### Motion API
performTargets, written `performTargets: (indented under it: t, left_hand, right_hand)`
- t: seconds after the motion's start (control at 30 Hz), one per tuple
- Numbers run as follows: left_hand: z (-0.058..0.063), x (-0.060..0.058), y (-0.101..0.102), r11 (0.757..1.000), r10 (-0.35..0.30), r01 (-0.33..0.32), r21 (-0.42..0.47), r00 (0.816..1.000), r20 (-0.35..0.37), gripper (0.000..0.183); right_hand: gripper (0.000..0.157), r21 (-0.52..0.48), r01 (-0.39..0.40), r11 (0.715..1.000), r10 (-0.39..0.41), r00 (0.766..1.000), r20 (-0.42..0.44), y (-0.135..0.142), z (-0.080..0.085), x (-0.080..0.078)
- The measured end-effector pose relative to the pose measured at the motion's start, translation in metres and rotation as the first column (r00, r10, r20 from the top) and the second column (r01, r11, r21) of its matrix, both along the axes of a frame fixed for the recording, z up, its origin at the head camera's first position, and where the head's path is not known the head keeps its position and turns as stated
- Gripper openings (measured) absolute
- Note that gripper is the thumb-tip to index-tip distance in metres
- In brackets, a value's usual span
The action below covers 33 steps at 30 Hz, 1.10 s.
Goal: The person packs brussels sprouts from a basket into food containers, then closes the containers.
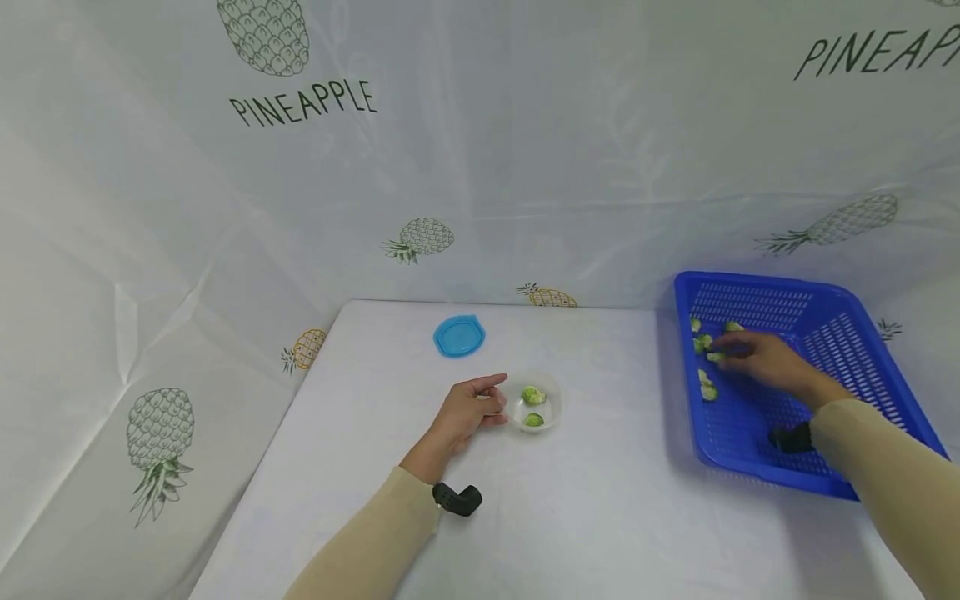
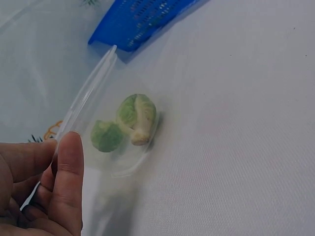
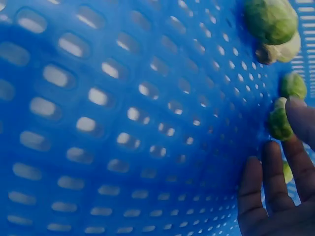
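Observation:
At the middle of the table, my left hand [image 1: 468, 412] pinches the rim of a small clear plastic bowl [image 1: 553, 392]. Thumb and fingers meet at that rim in the left wrist view. Two Brussels sprouts [image 2: 137, 115] lie inside the bowl, one showing its pale stem end. My right hand [image 1: 765, 360] is down in the blue plastic basket [image 1: 765, 454] at the right. Its thumb and forefinger close around a Brussels sprout [image 3: 279, 120] by the basket's left side. Several other sprouts [image 1: 707, 387] lie along that same side.
A light blue lid [image 1: 459, 336] lies behind the bowl, toward the table's back edge. The white table [image 1: 600, 500] meets a hanging sheet printed with pineapples [image 1: 423, 237] at the back and left. The basket's raised walls surround my right hand.

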<state>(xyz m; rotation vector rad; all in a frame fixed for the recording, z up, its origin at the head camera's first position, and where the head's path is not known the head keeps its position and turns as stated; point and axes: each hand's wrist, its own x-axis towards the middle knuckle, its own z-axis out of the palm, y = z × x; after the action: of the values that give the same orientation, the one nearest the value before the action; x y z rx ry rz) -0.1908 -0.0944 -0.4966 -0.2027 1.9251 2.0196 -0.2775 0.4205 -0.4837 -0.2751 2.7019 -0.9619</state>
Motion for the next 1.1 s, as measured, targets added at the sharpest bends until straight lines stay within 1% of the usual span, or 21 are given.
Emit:
performTargets:
  t: [0.2,0.43,0.63,0.77,0.93,1.1]
  left_hand:
    - [0.000,0.001,0.000,1.000,0.003,-0.003,0.002,1.000,-0.005,0.050]
    - [-0.001,0.001,0.000,1.000,0.006,-0.006,0.013,1.000,-0.009,0.050]
    - [-0.003,0.000,0.000,1.000,0.005,-0.005,0.014,1.000,-0.008,0.049]
    - [-0.003,-0.001,0.000,1.000,0.008,-0.008,0.009,1.000,-0.004,0.049]
    - [-0.004,-0.001,0.000,1.000,0.006,-0.006,0.007,1.000,-0.009,0.048]
    - [-0.004,-0.001,0.001,1.000,0.003,-0.003,0.006,1.000,-0.009,0.048]
  right_hand:
    - [0.045,0.052,0.022,0.998,-0.022,1.000,0.000,-0.001,-0.002,-0.001]
    - [0.044,0.032,0.018,0.999,-0.017,0.999,-0.037,0.000,0.001,-0.002]
    - [0.047,0.026,0.045,0.999,-0.044,0.997,-0.064,0.001,0.009,0.001]
    - [0.050,0.008,0.068,0.998,-0.067,0.997,-0.045,0.003,0.015,0.005]
    - [0.055,0.010,0.084,0.996,-0.084,0.996,-0.014,0.002,0.022,0.009]
    - [0.060,-0.013,0.095,0.995,-0.095,0.995,-0.020,-0.001,0.029,0.014]
